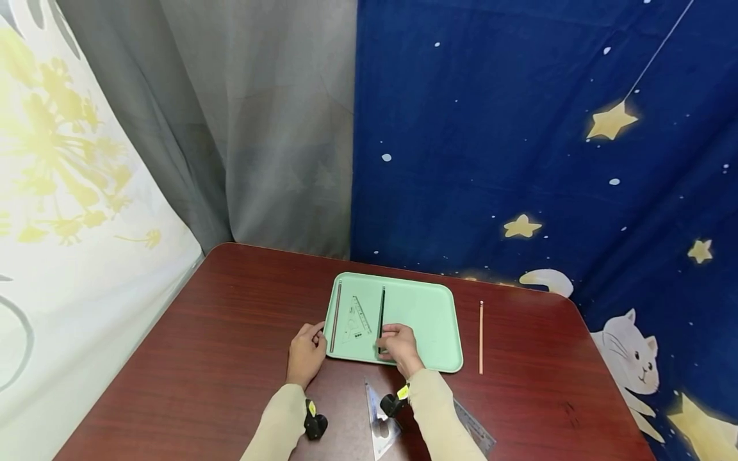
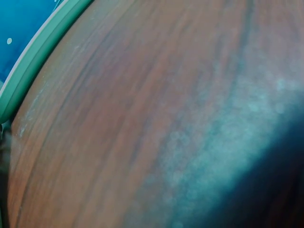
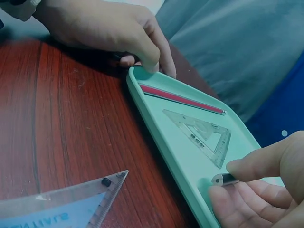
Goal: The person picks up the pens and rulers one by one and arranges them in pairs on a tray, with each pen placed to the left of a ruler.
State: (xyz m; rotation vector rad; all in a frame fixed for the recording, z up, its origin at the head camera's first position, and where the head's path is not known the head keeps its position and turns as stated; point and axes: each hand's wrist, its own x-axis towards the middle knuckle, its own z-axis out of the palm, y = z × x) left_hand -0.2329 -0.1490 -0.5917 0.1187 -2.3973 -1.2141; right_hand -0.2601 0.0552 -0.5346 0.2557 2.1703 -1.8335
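Observation:
In the head view, my left hand (image 1: 305,355) is at the left edge of a mint-green tray (image 1: 426,320). The right wrist view shows that hand's thumb and fingers pinching the tray's near-left corner rim. My right hand (image 1: 400,346) is over the tray's near middle. Its thumb and fingers pinch the near end of a black pencil (image 1: 382,310), which points away from me along the tray. A red pencil (image 1: 337,314) lies along the tray's left side. Between the two pencils is a clear triangular set square (image 3: 219,154).
A plain wood-coloured pencil (image 1: 481,339) lies on the dark red table (image 1: 242,346), right of the tray. Nearer me are another clear set square (image 1: 371,400) and a ruler-like strip (image 1: 477,430), partly behind my right forearm. Curtains hang beyond the table's far edge.

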